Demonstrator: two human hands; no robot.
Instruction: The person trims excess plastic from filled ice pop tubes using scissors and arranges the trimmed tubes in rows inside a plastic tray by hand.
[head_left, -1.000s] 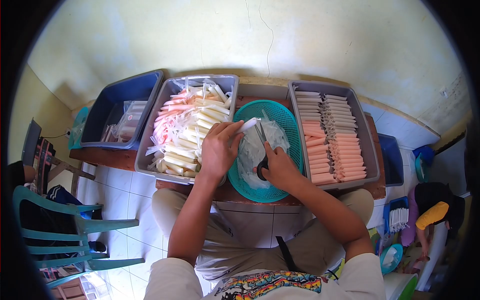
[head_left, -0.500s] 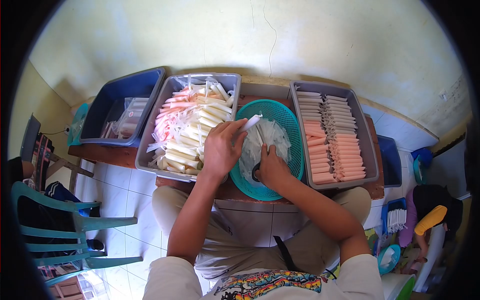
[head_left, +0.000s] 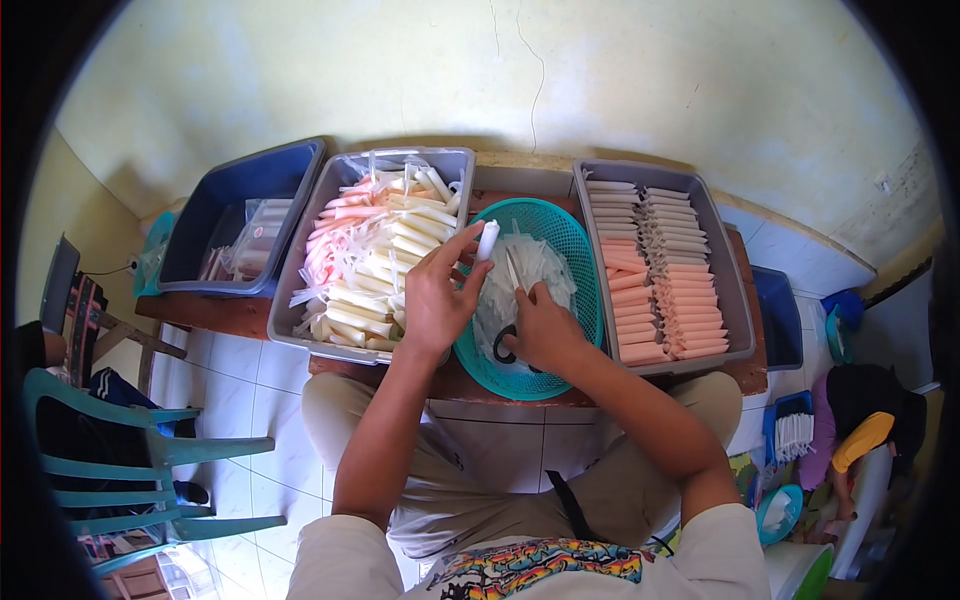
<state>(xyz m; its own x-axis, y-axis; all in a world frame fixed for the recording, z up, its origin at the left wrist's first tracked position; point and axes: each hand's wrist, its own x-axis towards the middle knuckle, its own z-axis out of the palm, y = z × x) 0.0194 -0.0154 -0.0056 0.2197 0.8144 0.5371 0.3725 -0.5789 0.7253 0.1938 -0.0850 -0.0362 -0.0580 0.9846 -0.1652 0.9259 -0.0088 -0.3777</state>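
My left hand [head_left: 440, 290] pinches a white filled plastic tube [head_left: 487, 241], held nearly upright over the left part of the teal basket [head_left: 590, 300]. Over the same basket, my right hand [head_left: 545, 328] grips black-handled scissors [head_left: 512, 268], their blades pointing away from me and close together, beside the tube without touching it. Clear plastic scraps [head_left: 540, 268] lie in the basket beneath. Left of it, a grey tub [head_left: 290, 290] holds a loose pile of pink and cream tubes [head_left: 360, 310]. The right grey tub [head_left: 738, 290] has pink and whitish tubes [head_left: 695, 300] in stacked rows.
A dark blue tub [head_left: 185, 240] with packed bags stands at the far left of the wooden bench [head_left: 215, 313]. Green plastic chair [head_left: 110, 475] at lower left. At the right, another person [head_left: 865, 420] bends near a small blue tray [head_left: 793, 405] of white tubes.
The tube in my left hand has turned more upright. My right hand has drawn the scissors slightly left, away from the tube's tip, and their blades have come together.
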